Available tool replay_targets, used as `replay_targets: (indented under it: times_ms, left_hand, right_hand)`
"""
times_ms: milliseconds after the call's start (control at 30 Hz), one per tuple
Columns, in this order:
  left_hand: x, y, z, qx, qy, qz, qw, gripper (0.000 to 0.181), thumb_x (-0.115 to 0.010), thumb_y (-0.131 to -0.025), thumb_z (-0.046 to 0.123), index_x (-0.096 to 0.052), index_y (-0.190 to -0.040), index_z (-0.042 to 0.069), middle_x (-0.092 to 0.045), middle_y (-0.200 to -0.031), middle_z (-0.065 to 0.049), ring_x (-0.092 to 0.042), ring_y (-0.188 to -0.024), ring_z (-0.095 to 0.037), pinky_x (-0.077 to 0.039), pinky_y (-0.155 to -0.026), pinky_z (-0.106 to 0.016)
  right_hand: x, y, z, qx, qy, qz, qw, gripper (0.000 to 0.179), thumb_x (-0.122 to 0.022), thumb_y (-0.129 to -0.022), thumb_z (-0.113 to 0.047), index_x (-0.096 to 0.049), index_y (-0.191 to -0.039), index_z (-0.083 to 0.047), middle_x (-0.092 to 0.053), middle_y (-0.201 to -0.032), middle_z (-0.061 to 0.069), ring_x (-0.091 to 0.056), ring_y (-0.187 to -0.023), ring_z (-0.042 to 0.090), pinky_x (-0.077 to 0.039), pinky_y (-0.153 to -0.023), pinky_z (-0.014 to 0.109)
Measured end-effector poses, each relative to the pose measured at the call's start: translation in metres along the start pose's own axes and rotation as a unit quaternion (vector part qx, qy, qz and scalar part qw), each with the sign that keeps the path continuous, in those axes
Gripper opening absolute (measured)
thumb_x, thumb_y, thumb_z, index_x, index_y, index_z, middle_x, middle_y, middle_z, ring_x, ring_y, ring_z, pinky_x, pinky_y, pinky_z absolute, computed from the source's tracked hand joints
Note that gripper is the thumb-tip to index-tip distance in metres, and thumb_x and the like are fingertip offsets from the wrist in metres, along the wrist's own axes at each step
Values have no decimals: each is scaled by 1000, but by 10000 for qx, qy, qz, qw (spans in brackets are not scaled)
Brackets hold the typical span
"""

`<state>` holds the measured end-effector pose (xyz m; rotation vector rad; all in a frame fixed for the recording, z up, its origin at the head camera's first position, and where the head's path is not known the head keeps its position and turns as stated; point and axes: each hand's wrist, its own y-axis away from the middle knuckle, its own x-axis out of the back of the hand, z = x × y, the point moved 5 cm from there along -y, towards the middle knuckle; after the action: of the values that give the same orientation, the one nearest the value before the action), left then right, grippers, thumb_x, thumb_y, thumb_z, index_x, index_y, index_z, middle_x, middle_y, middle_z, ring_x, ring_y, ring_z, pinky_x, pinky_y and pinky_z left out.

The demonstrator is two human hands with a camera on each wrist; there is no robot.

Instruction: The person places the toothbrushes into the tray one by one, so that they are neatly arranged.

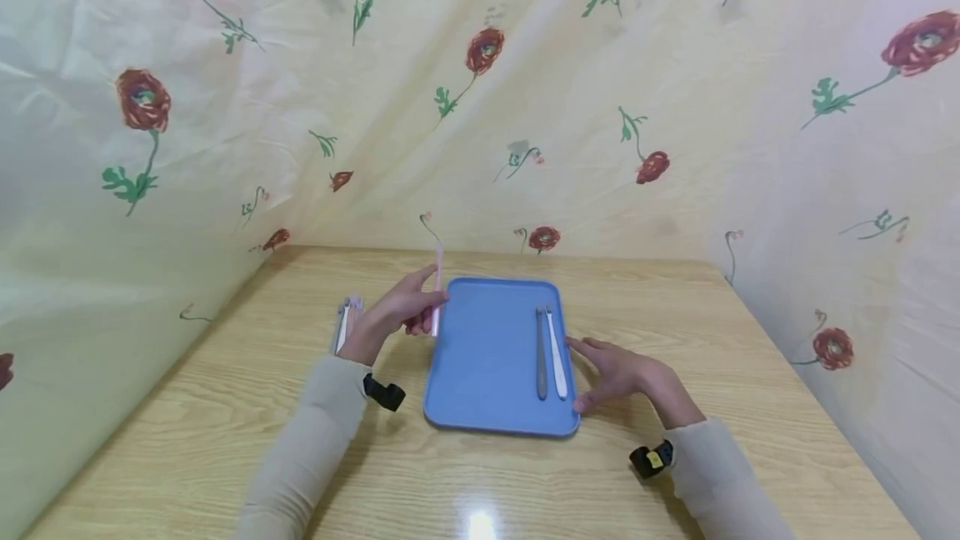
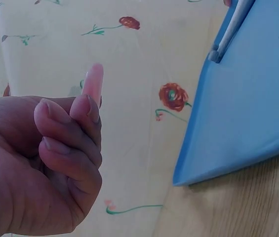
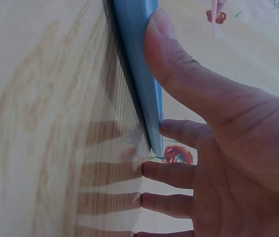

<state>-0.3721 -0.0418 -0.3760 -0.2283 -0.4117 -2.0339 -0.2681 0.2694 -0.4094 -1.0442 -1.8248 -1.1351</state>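
Observation:
My left hand [image 1: 405,303] grips a slim pink toothbrush [image 1: 438,275] upright over the left rim of the blue tray [image 1: 487,357]. In the left wrist view the fingers curl round it, and only a rounded pink end shows above them. On the tray's right side a grey toothbrush [image 1: 541,357] and a white toothbrush [image 1: 557,357] lie side by side, heads toward the far end. At the tray's right edge rests my right hand [image 1: 618,372], thumb and fingers spread. The right wrist view shows its thumb on the rim and fingertips touching the table.
Several more toothbrushes [image 1: 343,325] lie on the wooden table [image 1: 195,432] to the left, partly hidden behind the left wrist. A flower-patterned cloth [image 1: 570,90] hangs behind the table and along both sides.

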Motion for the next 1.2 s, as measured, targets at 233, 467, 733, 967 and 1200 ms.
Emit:
replay_targets:
  times_ms: [233, 467, 733, 967, 1200]
  left_hand:
    - [-19, -9, 2, 99, -117, -83, 9998, 76, -55, -98, 24, -8, -157, 23, -54, -47, -2, -44, -34, -10, -35, -35, -22]
    - [-40, -18, 6, 134, -70, -254, 9996, 75, -55, -98, 23, -9, -157, 24, -53, -48, -2, -45, -35, -11, -35, -35, -22]
    - [-61, -26, 11, 112, -171, -365, 9991, 69, -56, -98, 23, -17, -155, 24, -55, -50, -3, -46, -35, -12, -35, -35, -24]
    - [-81, -33, 9, 169, -328, -348, 9987, 73, -59, -96, 24, -17, -156, 25, -56, -50, -4, -47, -35, -12, -37, -35, -24]
    - [-103, -38, 6, 230, -602, -364, 9973, 72, -60, -95, 26, -21, -155, 26, -58, -53, -4, -48, -37, -13, -37, -35, -24]
  right_hand:
    - [-1, 0, 0, -4, -43, -7, 10000, 111, -82, -68, -52, -22, -155, -18, -21, -157, 29, -20, -142, 55, -26, -108, 72]
    - [-1, -1, 0, 39, -102, 0, 9999, 112, -81, -68, -53, -22, -155, -17, -20, -157, 29, -20, -142, 55, -25, -109, 72]
    - [-1, 1, 1, -40, -84, 1, 10000, 112, -82, -67, -53, -22, -155, -18, -21, -157, 28, -20, -143, 54, -26, -109, 71]
    - [0, 2, 1, -40, -33, 3, 10000, 111, -81, -68, -53, -22, -155, -17, -21, -157, 28, -21, -143, 54, -27, -109, 71]
    - [0, 1, 1, -52, 15, -30, 10000, 111, -80, -68, -55, -22, -155, -17, -21, -157, 28, -21, -142, 54, -27, -109, 70]
